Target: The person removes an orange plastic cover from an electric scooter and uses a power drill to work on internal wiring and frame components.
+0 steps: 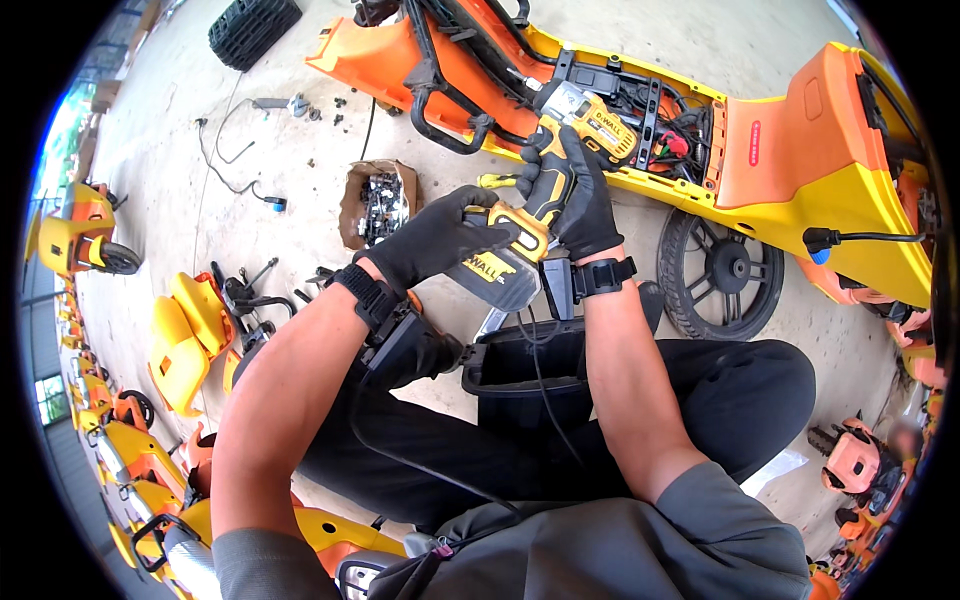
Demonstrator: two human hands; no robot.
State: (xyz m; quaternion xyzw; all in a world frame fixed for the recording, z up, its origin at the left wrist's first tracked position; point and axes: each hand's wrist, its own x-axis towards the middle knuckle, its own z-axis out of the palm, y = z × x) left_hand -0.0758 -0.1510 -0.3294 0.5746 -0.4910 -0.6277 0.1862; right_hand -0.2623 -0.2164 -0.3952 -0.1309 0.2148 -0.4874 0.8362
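Observation:
My gloved right hand (582, 205) grips the handle of a yellow-and-black cordless power tool (608, 140). My gloved left hand (450, 230) is closed around the tool’s lower end, at the battery (493, 275). The tool’s nose, with a metal bit or socket, points up-left over an orange-and-yellow scooter body (780, 140). Its open compartment (680, 110) holds wiring and black brackets. Below the tool, a yellow-handled item (497, 180) is partly hidden by my fingers.
A black open bin (525, 380) sits before my legs, near a loose wheel (720, 275). A cardboard box of small parts (352, 205) stands centre-left. Cables, a black mat-like object (250, 30) and yellow panels (185, 340) lie leftward. More scooters (75, 230) line both sides.

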